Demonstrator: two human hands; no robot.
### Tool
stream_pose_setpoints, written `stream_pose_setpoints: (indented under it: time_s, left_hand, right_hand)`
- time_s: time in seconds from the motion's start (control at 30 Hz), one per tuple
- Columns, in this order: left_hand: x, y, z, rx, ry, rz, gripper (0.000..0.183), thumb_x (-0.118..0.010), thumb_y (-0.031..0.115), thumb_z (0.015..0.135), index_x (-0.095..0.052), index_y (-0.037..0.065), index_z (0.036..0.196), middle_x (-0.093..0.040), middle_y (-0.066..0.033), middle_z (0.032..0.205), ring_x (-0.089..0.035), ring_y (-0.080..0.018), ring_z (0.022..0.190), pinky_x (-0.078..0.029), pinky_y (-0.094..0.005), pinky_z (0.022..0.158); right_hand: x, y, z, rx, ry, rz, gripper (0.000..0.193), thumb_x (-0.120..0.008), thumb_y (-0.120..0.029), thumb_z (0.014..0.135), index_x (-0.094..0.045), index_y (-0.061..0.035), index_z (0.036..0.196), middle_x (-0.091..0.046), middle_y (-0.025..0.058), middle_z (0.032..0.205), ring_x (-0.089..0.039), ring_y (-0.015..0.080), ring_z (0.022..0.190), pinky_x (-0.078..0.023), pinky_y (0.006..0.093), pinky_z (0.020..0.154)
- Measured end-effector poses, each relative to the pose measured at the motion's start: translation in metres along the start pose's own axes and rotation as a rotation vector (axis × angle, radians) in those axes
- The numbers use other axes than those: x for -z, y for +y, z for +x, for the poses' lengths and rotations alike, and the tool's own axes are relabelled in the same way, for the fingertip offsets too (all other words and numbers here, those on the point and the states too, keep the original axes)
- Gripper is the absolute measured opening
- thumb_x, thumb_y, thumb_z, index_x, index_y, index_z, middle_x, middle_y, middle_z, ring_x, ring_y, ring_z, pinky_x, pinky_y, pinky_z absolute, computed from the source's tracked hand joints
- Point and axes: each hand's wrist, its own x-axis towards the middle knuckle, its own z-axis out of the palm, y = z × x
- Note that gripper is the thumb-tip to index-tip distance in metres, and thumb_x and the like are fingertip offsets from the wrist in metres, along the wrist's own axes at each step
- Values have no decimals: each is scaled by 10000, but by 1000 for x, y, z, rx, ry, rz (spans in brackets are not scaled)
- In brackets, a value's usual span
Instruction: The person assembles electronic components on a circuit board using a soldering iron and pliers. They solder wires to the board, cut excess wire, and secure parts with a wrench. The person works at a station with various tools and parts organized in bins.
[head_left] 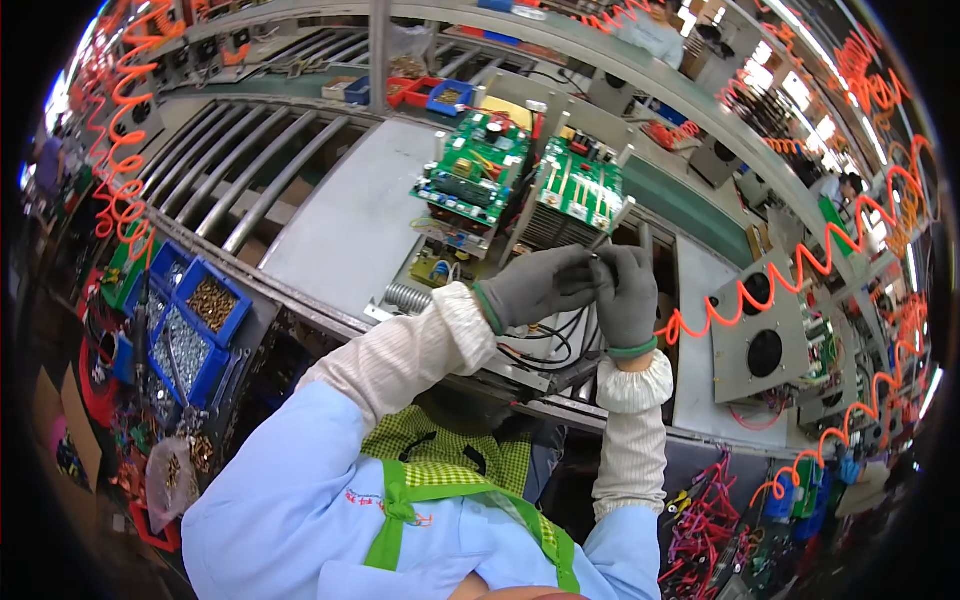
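Note:
My left hand [541,286] and my right hand [626,298], both in grey gloves, meet fingertip to fingertip in front of an open machine. The fingers of each are pinched together. A tiny piece may be between them, but it is too small and covered to name. Just beyond the hands stand two green circuit boards, the left board [470,170] and the right board [583,186], the right one over a dark finned heatsink [552,226]. A metal coil [408,298] lies at the machine's near left corner. Black cables [556,345] loop below my hands.
Blue bins [219,298] of screws and small hardware sit at the left. Steel rollers [262,180] run behind them. A grey panel with two round fans [762,325] stands at the right, near a hanging orange coiled hose [745,310]. Red-handled tools [700,515] lie lower right.

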Motion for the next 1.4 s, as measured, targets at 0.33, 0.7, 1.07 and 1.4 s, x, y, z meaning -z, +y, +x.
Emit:
stream_pose_setpoints:
  time_s: [0.33,0.7,1.07,1.4]
  left_hand:
    - [14,-5,0,65,-64,251,219,-557,265,964,-570,57,1033,-585,-3,855,-549,-57,676,-471,-186,604]
    - [11,-10,3,92,-144,93,183,-530,245,977,-565,68,1004,-546,27,826,-537,-43,689,-464,-178,591]
    - [1,-6,4,-65,24,328,188,-560,226,953,-601,57,1022,-595,21,809,-532,-26,629,-444,-148,526]
    - [-3,-14,-1,-60,94,423,221,-590,245,942,-624,48,1038,-636,14,822,-571,-24,635,-496,-156,574]
  right_hand:
    - [-8,17,-22,-637,-138,983,178,-609,-97,883,-618,20,1017,-642,58,844,-603,90,774,-494,230,715]
    - [-26,0,-29,-757,117,1218,136,-574,-91,918,-621,-1,1009,-606,22,702,-543,78,566,-445,208,544]
    - [-25,-2,-29,-709,266,1120,147,-562,-92,923,-607,10,1017,-636,60,845,-586,104,674,-481,218,609]
    - [-26,9,-45,-484,226,586,203,-589,-125,923,-649,32,1037,-643,54,904,-604,118,816,-491,242,726]
